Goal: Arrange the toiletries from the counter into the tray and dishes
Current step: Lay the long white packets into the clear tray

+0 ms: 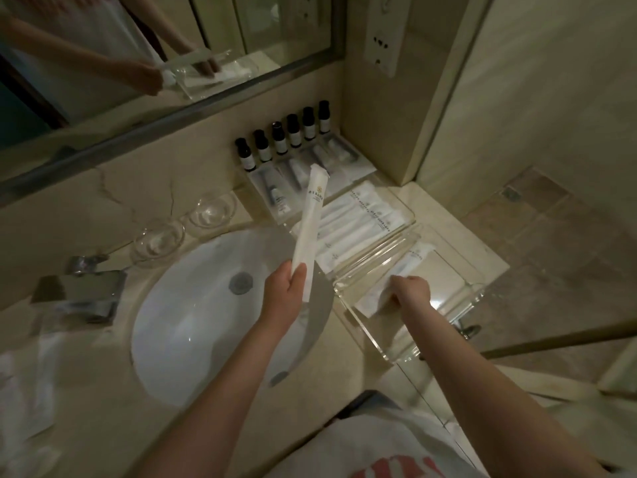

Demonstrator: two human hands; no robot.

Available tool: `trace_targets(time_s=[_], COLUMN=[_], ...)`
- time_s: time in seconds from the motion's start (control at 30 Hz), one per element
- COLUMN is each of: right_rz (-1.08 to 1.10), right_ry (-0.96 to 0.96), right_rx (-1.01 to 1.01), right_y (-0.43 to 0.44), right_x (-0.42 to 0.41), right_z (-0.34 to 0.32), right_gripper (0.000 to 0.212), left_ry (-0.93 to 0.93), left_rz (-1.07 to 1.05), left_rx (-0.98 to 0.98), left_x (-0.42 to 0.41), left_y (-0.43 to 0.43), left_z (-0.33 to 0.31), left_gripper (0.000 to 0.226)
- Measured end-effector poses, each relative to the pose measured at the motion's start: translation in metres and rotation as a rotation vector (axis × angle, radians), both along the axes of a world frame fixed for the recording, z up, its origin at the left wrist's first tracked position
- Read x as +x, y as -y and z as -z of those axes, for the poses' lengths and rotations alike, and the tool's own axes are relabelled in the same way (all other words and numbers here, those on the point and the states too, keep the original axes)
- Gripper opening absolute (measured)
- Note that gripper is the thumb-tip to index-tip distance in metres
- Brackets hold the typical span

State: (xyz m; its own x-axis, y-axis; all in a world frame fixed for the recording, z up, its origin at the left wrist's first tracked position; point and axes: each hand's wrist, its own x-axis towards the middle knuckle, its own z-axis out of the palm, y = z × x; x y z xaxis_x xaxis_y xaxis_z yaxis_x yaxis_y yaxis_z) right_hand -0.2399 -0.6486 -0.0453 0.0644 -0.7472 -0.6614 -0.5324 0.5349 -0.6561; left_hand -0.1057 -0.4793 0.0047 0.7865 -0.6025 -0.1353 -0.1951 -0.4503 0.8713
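Observation:
My left hand [286,293] grips the lower end of a long white wrapped packet [310,222], holding it upright over the sink's right edge. My right hand [410,291] rests inside the near clear acrylic tray [444,326], fingers closed on a flat white packet [374,301] lying there. Another white packet [415,258] lies farther back in that tray. A second clear tray [400,198] behind it holds several white packets [355,222] side by side. Two small glass dishes [212,208] [158,239] stand by the sink's far rim.
A row of several small dark-capped bottles [286,138] stands on a stepped acrylic stand [358,174] against the wall, with tubes in front. The white sink [193,322] and chrome faucet [82,291] are at left. A mirror [138,63] hangs above. The counter ends at right over a tiled floor [551,236].

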Motion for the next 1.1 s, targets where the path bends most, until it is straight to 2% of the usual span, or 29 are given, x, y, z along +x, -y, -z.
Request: trace_targets(time_s=[0.1,0.2,0.27,0.33,0.37,0.43,0.5,0.77,0.87,0.93,1.03,1.1], right_rz=[-0.102,-0.161,-0.232,-0.432,-0.550,-0.768,-0.876,-0.893,-0.777,-0.637,-0.424,-0.348], right_ry=[-0.007,-0.084,-0.176,-0.303,-0.349,-0.419,-0.451,-0.461,-0.302,-0.064,0.328,0.452], right_rx=[0.006,-0.074,-0.312,-0.657,-0.745,-0.721,-0.660,-0.695,-0.746,-0.714,-0.427,-0.294], right_y=[0.002,0.003,0.001,0.000,0.001,0.008,0.012,0.016,0.021,0.027,0.036,0.045], right_x=[0.004,0.003,-0.004,-0.015,-0.019,-0.023,-0.020,-0.014,-0.012,-0.005,0.006,0.009], right_z=[0.005,0.002,-0.004,-0.003,0.001,0.013,0.022,0.025,0.010,-0.008,-0.044,-0.059], right_gripper=[0.004,0.036,0.045,0.053,0.060,0.073,0.078,0.076,0.070,0.065,0.063,0.058], left_ry=[-0.007,-0.002,0.003,0.008,0.007,0.007,-0.002,-0.003,-0.071,-0.154,-0.293,-0.403], left_rz=[-0.004,0.003,0.004,0.006,0.007,0.007,-0.001,-0.023,0.012,0.070,0.230,0.365], left_rx=[0.011,0.021,0.023,0.030,0.033,0.040,0.050,0.072,0.082,0.088,0.098,0.149], left_x=[0.002,0.002,0.000,-0.003,-0.004,-0.007,-0.008,-0.010,-0.013,-0.016,-0.023,-0.030], left_y=[0.001,0.004,0.006,0.009,0.010,0.012,0.014,0.019,0.026,0.031,0.038,0.041], left_z=[0.003,0.006,0.007,0.007,0.007,0.009,0.010,0.009,0.004,-0.002,-0.012,-0.016], left_gripper=[0.026,0.023,0.022,0.021,0.021,0.022,0.023,0.022,0.020,0.019,0.011,0.011])
